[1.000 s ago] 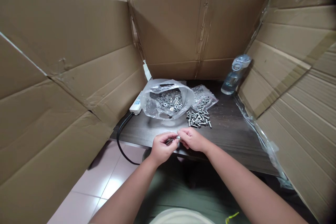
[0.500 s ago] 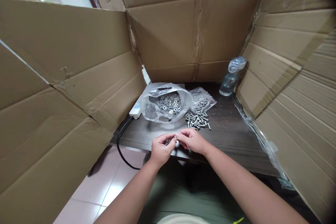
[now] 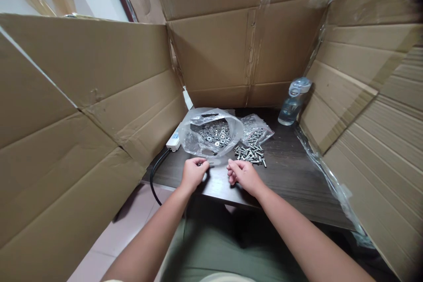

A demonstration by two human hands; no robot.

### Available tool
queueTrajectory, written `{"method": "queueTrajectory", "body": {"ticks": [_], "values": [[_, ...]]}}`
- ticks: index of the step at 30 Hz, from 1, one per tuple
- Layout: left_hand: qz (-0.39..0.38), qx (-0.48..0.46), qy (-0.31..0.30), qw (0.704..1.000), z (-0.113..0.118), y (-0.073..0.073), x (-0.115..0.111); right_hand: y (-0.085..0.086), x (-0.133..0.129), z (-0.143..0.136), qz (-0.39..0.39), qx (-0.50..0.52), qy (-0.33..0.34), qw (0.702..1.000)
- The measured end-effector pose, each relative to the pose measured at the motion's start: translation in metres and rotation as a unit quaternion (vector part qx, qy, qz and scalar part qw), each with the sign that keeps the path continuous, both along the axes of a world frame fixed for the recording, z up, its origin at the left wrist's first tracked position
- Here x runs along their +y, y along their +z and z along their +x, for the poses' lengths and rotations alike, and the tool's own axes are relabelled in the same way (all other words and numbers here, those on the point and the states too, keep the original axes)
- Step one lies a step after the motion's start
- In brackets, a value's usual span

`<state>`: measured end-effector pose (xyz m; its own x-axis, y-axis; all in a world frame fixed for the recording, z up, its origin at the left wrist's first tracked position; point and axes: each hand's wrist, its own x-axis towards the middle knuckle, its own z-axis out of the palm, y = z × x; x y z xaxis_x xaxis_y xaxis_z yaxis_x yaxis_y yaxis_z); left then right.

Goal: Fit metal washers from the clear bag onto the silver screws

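Observation:
Thumb and fingers of my left hand [image 3: 194, 172] are closed on a small metal bolt [image 3: 210, 162], whose thin shank sticks out to the right. My right hand [image 3: 242, 173] is apart from it, fingers curled and thumb pressed to the index finger; whatever it may hold is hidden. Just beyond both hands lies an open clear plastic bag [image 3: 190, 143] of loose metal washers [image 3: 216, 134]. A pile of silvery bolts [image 3: 253, 154] spreads on the dark table [image 3: 284, 176], right of that bag and close to my right hand.
Behind the bolts lies a smaller plastic bag [image 3: 261, 125]. A water bottle [image 3: 293, 103] stands at the back right. On the left are a white power strip [image 3: 173, 140] and a black cable [image 3: 152, 180]. Cardboard walls [image 3: 211, 57] enclose the table on three sides.
My hands were together at the table's front edge and have moved apart. The left one went left and slightly forward with the bolt; the right stayed near its place. The view has shifted slightly.

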<state>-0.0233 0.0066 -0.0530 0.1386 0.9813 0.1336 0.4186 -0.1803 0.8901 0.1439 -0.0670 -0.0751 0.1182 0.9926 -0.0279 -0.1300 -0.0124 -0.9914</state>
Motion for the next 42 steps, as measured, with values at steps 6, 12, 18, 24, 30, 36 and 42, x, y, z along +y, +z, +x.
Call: {"method": "queueTrajectory", "body": {"ticks": [6, 12, 18, 24, 30, 36, 42], "values": [[-0.011, -0.009, -0.024, 1.0, 0.005, 0.001, 0.043, -0.001, -0.001, 0.0, 0.005, -0.021, 0.007, 1.0], [-0.012, -0.053, -0.01, 0.998, 0.006, 0.003, 0.046, -0.004, 0.0, 0.0, 0.006, -0.013, 0.006, 1.0], [-0.255, -0.367, -0.029, 0.894, -0.011, 0.003, 0.006, -0.006, 0.001, -0.002, 0.006, -0.034, 0.01, 0.999], [-0.42, -0.555, -0.054, 0.716, -0.002, 0.009, -0.029, 0.0, -0.007, -0.005, 0.058, -0.093, 0.017, 0.994], [-0.43, -0.594, -0.117, 0.67, 0.012, 0.003, -0.035, 0.006, -0.013, -0.007, 0.173, -0.279, -0.02, 0.945], [-0.416, -0.577, -0.184, 0.679, 0.015, 0.001, -0.039, 0.005, -0.006, -0.008, 0.152, -0.365, 0.017, 0.918], [-0.431, -0.562, -0.179, 0.684, 0.017, -0.002, -0.036, 0.003, -0.006, -0.008, 0.205, -0.402, 0.018, 0.892]]}}
